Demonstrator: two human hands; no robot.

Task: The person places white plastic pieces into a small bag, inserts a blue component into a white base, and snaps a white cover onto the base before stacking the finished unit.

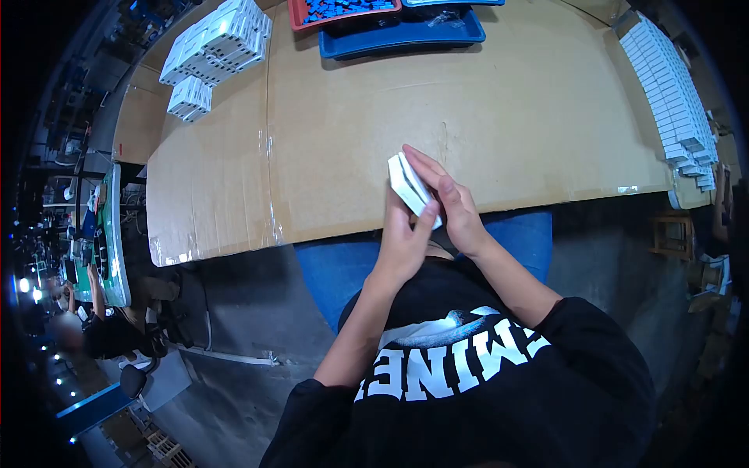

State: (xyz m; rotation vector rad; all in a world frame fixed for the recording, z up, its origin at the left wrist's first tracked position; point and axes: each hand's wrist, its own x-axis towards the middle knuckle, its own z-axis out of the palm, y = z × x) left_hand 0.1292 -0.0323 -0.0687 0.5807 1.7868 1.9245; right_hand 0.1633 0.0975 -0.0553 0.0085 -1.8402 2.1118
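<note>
Black shirt (499, 405) foremost, a white box (405, 189) sits between opposing fingers (427, 165).

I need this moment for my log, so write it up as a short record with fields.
held: white case, tilted, near the table's front edge
left hand: grip on the case, thumb toward its near end
right hand: along the case's right side, fingers extended; exact contact unclear
far edge: red tray with blue pieces; blue tray
far left: white stacks, one large, one small
far right: long white stack
background: seated co-worker, left
</note>
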